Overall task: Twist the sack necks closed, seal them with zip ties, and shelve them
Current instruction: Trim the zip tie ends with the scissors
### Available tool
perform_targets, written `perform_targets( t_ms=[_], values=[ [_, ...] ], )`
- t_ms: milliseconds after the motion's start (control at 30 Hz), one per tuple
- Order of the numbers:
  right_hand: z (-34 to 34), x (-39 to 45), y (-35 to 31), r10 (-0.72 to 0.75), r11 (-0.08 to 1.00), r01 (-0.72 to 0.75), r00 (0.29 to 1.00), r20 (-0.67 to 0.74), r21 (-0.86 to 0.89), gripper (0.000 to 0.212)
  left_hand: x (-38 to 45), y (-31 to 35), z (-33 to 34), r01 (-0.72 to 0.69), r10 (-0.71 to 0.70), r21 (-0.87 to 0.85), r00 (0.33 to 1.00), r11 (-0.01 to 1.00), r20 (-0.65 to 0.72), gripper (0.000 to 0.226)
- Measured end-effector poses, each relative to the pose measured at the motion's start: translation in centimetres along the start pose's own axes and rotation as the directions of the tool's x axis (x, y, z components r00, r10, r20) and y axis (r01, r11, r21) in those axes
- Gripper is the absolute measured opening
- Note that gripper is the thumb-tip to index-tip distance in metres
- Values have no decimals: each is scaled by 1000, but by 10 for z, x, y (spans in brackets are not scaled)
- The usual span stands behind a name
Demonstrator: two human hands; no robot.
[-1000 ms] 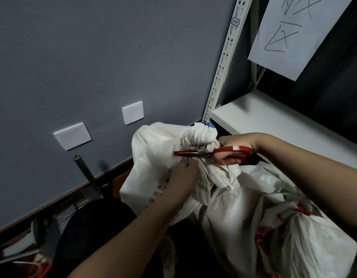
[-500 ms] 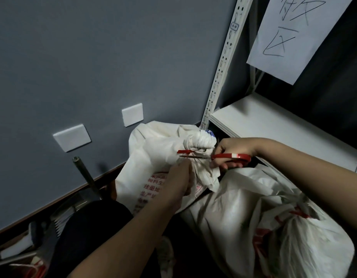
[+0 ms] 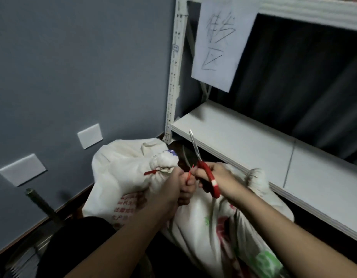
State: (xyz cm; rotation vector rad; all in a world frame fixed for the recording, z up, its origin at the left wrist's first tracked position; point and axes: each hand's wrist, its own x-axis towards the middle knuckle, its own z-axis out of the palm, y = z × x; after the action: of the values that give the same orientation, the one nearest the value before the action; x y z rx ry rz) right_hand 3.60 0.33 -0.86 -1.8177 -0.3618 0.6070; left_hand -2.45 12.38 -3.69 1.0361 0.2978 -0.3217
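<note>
Two bare forearms, no sleeves, left hand, right hand, dark trousers

My left hand pinches a thin red strip beside the white sack, whose twisted neck carries a red zip tie. My right hand grips red-handled scissors, blades pointing toward eleven o'clock, before the white shelf.

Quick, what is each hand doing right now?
Left hand: grips the tied sack neck and pinches a cut red zip-tie tail.
Right hand: holds red scissors.
</note>
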Motion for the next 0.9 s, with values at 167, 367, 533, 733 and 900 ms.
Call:
perform_targets(
  t_ms=[167, 367, 533, 733, 900],
  values=[
    [-35, -42, 3, -48, 996, 64, 974, -222, 66, 10, 20, 2, 55, 139, -145, 178, 989, 974, 21, 34],
    [-111, -96, -9, -37, 999, 47, 931, -363, 17, 6, 37, 1, 151, 90, -133, 411, 988, 907, 77, 38],
    [-193, -158, -10, -28, 999, 36, 876, -481, 8, 15, 41, -11, 248, -23, -129, 588, 968, 809, 216, 40],
    [-261, -223, 26, 66, 990, 35, 742, -667, 137, 21, 54, -45, 343, -211, -59, 702, 939, 680, 339, 26],
    [-316, -289, 82, 211, 946, 85, 574, -791, 314, 11, 63, -109, 423, -397, -19, 759, 881, 517, 474, 23]
  ],
)
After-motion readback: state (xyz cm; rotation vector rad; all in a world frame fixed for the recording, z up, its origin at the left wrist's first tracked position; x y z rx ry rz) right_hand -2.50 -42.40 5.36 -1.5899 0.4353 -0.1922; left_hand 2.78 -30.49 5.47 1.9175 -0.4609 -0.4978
